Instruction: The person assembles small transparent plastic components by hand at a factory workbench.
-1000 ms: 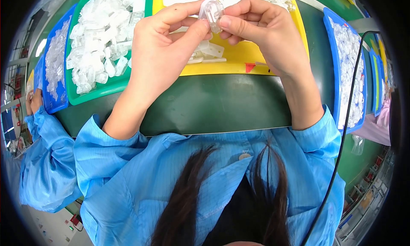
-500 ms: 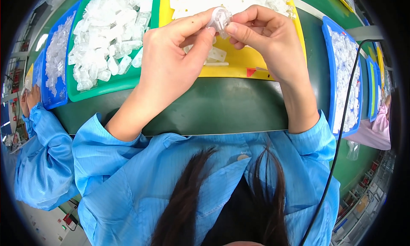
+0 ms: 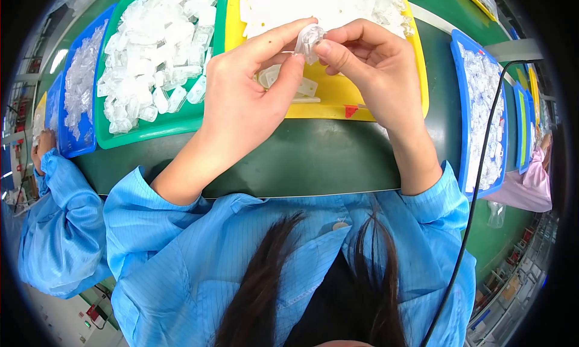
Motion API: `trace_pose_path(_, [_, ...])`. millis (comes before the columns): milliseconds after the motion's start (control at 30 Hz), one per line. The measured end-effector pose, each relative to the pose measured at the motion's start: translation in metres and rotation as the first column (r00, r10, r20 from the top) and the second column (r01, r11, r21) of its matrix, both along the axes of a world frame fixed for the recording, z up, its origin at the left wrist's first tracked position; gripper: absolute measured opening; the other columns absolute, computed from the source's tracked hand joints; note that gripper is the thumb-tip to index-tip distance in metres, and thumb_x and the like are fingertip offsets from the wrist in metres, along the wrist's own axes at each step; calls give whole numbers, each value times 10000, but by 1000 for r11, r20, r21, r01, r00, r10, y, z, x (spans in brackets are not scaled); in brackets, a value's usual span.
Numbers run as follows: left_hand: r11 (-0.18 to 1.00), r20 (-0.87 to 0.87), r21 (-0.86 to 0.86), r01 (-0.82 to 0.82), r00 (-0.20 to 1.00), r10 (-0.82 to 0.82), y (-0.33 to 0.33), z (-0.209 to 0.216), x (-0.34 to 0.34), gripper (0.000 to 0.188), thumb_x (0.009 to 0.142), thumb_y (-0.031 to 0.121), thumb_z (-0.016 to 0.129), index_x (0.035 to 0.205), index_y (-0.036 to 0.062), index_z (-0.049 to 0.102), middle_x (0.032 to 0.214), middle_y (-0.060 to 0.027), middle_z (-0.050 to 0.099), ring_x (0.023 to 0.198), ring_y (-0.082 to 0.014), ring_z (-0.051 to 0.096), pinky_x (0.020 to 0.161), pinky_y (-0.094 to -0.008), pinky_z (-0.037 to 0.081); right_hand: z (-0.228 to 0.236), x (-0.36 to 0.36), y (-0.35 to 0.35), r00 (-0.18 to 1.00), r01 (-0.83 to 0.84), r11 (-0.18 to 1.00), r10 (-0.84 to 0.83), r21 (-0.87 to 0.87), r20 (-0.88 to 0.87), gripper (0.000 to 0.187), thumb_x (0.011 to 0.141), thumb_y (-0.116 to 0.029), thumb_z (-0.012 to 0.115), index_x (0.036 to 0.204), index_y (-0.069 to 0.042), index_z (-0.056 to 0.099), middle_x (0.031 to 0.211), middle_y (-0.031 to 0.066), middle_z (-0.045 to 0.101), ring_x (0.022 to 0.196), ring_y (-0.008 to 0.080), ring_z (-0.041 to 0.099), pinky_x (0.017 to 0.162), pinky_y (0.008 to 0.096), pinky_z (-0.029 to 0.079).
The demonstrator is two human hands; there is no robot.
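A small clear plastic part [image 3: 309, 41] with a rounded edge is held up between my two hands, over the near side of the yellow tray [image 3: 335, 106]. My left hand [image 3: 250, 85] pinches it from the left between thumb and forefinger. From the right, my right hand [image 3: 377, 66] grips its other side with thumb and fingertips, the remaining fingers curled. White flat plastic pieces [image 3: 307, 86] lie in the tray below and behind my hands. The finer shape of the held part is hidden by my fingertips.
A green tray [image 3: 154, 132] heaped with translucent parts stands left, with a blue tray [image 3: 78, 143] beyond it. Another blue tray [image 3: 463, 106] of clear parts is at right. A black cable [image 3: 476, 190] runs down the right side. Co-workers' sleeves show left [image 3: 63, 226] and right [image 3: 528, 187].
The clear part has tilted a little between my fingers, and my right thumb has shifted on it. Both hands sit slightly lower in view. The left co-worker's hand has moved slightly.
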State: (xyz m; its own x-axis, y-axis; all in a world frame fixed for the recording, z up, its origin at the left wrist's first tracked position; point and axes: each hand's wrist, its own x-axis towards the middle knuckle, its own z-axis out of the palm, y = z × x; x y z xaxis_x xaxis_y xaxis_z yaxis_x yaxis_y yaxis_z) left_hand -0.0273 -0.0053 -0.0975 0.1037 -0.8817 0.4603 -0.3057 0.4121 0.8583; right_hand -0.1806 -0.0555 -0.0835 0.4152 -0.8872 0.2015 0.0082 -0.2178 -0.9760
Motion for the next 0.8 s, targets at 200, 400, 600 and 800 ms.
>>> trace_pose_path(200, [999,-14,31,10,1000,-10,2,-2,0,293,794,-15,544,1078,33,597,886,-139,660,804,-206,660,714,-271,519,0,-1,-2,998,-1,1000,-1,-23,-60,118,778,-74,662,811,28,613,744,54,633,683,62,578,628,186,474])
trace_pose_path(400, [999,39,27,-23,999,22,7,1,-1,275,795,-13,540,1059,31,603,820,-153,654,755,-219,665,646,-265,520,-1,-1,-1,989,-10,997,-2,-77,-150,116,802,-90,649,839,7,596,738,14,590,651,58,528,601,177,440])
trace_pose_path(600, [994,260,81,-79,964,55,11,3,-2,284,842,-1,533,1125,-22,556,939,-107,655,854,-120,618,752,-229,494,-4,1,1,997,-25,1000,25,-9,-75,111,810,-100,643,839,-4,596,743,9,591,650,50,523,592,169,430])
trace_pose_path(800, [992,140,126,-14,990,-4,12,3,-5,281,840,-3,531,1115,-58,546,916,-116,658,844,-133,626,752,-233,498,-9,1,0,992,0,996,-12,-92,-126,122,813,-102,641,851,3,590,749,11,593,657,50,527,588,166,426])
